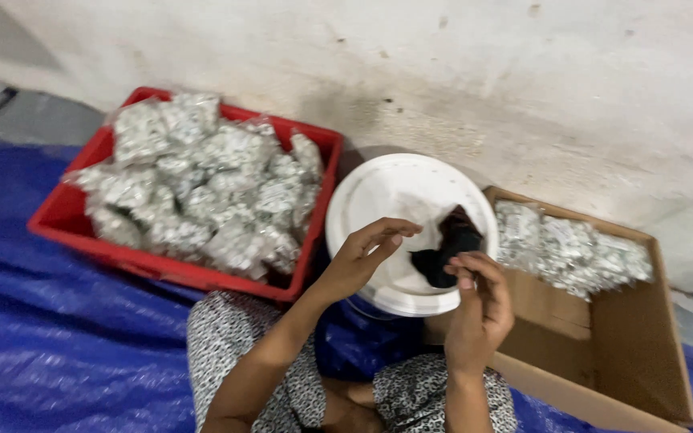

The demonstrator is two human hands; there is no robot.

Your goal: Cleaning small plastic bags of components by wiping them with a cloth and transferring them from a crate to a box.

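My left hand (pixel 358 256) hovers over the white bucket (pixel 378 192), fingers loosely curled, holding nothing I can see. My right hand (pixel 479 309) pinches the black cloth piece (pixel 449 244) at the bucket's rim. Red crate (pixel 70 212) of silvery packets (pixel 202 184) on the left, cardboard box (pixel 627 353) on the right.

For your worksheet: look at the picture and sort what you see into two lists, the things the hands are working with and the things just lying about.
In use:
- left hand, fingers curled, apparently empty
- right hand, nearest the black item
- black item
- white bucket

Lying about:
- red crate of clear packets
- cardboard box with more packets
- blue tarp
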